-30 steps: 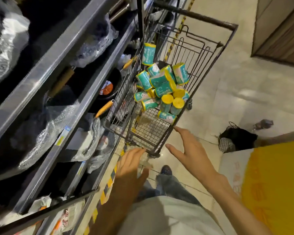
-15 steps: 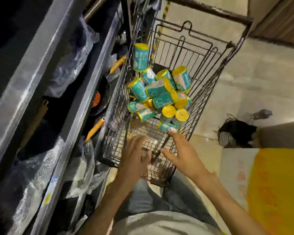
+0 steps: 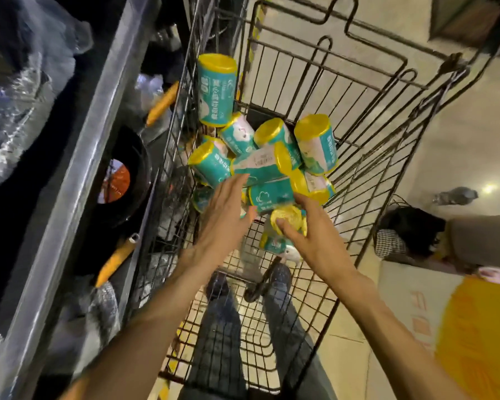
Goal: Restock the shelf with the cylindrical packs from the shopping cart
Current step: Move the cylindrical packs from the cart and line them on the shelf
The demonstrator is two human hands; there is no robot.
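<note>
Where a second ago both hands hung short of the cart's [image 3: 393, 57] near end, they now reach inside it, right at the heap of packs [image 3: 267, 166]. The left hand [image 3: 224, 215] is spread flat, fingers straight, its tips just at the underside of a teal pack lying crosswise; it holds nothing yet. The right hand [image 3: 306, 235] is also open, thumb and fingers splayed about the yellow cap of a low pack [image 3: 286, 219] at the front of the heap, touching or nearly so, but not yet closed round it. The packs lie piled in the far half of the cart, one standing upright against the left wire wall, none lifted. The view has also closed in, so the person seems to have leaned forward over the cart. The shelf [image 3: 78, 180] runs along the left, with pans [image 3: 122, 180] and wrapped goods on it. I judge this the start of the first pick: reach done, grasp pending, and nothing has gone to the shelf so far.
</note>
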